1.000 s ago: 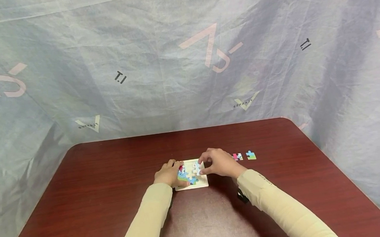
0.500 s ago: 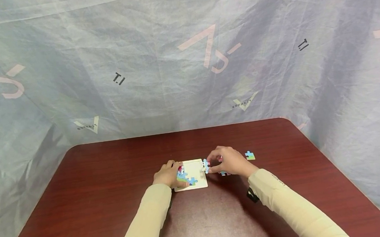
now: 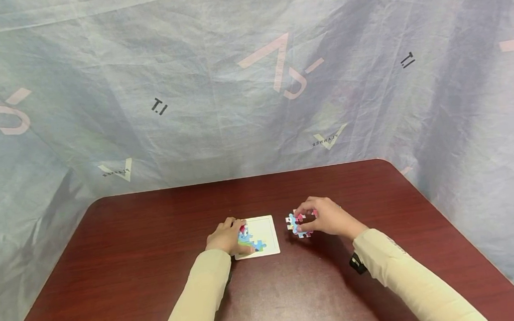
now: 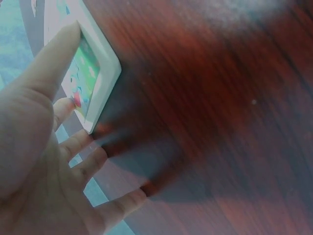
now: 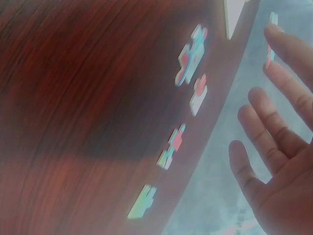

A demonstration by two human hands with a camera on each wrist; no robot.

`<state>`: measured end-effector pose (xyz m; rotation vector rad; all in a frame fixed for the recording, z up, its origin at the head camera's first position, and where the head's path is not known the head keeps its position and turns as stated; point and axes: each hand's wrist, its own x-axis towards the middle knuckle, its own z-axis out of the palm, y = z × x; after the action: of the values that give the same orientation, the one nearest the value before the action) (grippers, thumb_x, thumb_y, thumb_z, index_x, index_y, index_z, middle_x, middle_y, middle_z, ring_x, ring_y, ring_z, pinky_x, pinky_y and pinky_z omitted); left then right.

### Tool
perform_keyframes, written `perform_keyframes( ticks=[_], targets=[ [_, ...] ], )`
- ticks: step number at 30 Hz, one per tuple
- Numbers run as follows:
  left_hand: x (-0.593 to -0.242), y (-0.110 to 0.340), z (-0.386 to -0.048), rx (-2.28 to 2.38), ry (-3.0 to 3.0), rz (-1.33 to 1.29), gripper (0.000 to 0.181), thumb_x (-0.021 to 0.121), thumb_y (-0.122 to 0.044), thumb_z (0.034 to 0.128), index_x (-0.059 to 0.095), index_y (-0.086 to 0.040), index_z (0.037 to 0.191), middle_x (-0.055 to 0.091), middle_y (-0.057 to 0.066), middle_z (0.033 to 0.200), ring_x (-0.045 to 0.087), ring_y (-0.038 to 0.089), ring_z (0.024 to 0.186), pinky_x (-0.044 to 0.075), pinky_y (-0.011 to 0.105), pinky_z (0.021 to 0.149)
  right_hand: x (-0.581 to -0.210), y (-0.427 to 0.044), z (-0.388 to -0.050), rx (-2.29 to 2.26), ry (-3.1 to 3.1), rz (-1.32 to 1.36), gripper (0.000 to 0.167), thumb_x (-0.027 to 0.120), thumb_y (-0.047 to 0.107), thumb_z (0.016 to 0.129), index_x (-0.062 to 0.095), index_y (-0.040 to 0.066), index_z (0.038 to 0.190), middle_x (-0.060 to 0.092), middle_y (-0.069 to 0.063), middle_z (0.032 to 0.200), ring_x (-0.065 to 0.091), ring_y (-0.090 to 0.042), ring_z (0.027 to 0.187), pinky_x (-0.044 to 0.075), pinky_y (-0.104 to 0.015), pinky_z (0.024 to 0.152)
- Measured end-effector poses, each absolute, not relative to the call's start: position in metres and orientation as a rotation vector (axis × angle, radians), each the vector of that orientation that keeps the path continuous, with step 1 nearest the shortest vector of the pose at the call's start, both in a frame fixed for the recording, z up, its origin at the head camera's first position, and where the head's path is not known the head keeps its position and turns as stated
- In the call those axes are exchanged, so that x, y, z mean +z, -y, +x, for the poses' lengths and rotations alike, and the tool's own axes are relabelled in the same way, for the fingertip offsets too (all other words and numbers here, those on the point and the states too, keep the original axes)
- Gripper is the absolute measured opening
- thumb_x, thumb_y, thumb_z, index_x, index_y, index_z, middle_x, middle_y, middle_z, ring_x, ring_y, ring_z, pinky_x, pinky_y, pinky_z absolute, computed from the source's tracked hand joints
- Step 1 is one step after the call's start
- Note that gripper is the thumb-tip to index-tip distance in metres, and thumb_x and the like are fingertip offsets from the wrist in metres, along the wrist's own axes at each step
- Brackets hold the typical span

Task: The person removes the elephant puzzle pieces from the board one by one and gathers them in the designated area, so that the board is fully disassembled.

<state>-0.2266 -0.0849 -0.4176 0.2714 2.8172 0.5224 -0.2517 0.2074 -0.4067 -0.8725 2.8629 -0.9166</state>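
My left hand (image 3: 224, 237) lies on the left side of a white puzzle tray (image 3: 271, 249), with its thumb and index finger pressing on it. Its other fingers spread fairly straight beyond the tray edge in the left wrist view, where the hand (image 4: 44, 142) partly hides the picture. Blue and green pieces (image 3: 258, 244) lie in the tray's lower left. Right of the tray, my right hand (image 3: 327, 219) pinches a light-blue and white piece (image 3: 291, 223) between thumb and finger. That piece (image 5: 272, 41) appears edge-on in the right wrist view.
Several loose pieces are on the table below the right hand, among them a large pink-and-blue one (image 5: 192, 56), a red-and-white one (image 5: 198, 99) and a green one (image 5: 142, 202). A grey cloth (image 3: 219, 83) hangs behind the dark red table (image 3: 154, 239).
The right hand has moved right, carrying the pinched piece out of the tray and over the table beside the loose pieces. The left hand has stayed on the tray.
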Motion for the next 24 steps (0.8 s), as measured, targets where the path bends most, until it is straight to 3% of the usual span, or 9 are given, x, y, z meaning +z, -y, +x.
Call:
perform_keyframes(
  ticks=[7,14,24],
  targets=[
    [-0.419,0.085,-0.228,0.522,-2.816,0.274,0.08,0.085,-0.037,0.0847,0.047,-0.013,0.151,0.04,0.017,0.154,0.041,0.038,0.139,0.043,0.062,0.101,-0.409,-0.225,-0.253,-0.904,-2.887,-0.878,0.024,0.088,0.024,0.08,0.078,0.019,0.101,0.068,-0.004,0.096,0.062,-0.03,0.091,0.05,-0.038,0.077],
    [-0.418,0.085,-0.228,0.524,-2.819,0.274,0.08,0.085,-0.037,0.0847,0.047,-0.012,0.151,0.04,0.016,0.154,0.041,0.038,0.139,0.043,0.062,0.101,-0.414,-0.242,-0.253,-0.901,-2.883,-0.828,0.027,0.088,0.026,0.08,0.078,0.018,0.104,0.068,-0.002,0.098,0.063,-0.026,0.093,0.052,-0.048,0.083],
    [-0.417,0.085,-0.227,0.53,-2.821,0.28,0.08,0.085,-0.035,0.0845,0.047,-0.012,0.151,0.04,0.018,0.154,0.041,0.038,0.139,0.043,0.063,0.101,-0.421,-0.261,-0.254,-0.846,-2.885,-0.792,0.028,0.088,0.028,0.081,0.078,0.017,0.104,0.067,0.003,0.099,0.064,-0.023,0.094,0.052,-0.044,0.083]
  ],
)
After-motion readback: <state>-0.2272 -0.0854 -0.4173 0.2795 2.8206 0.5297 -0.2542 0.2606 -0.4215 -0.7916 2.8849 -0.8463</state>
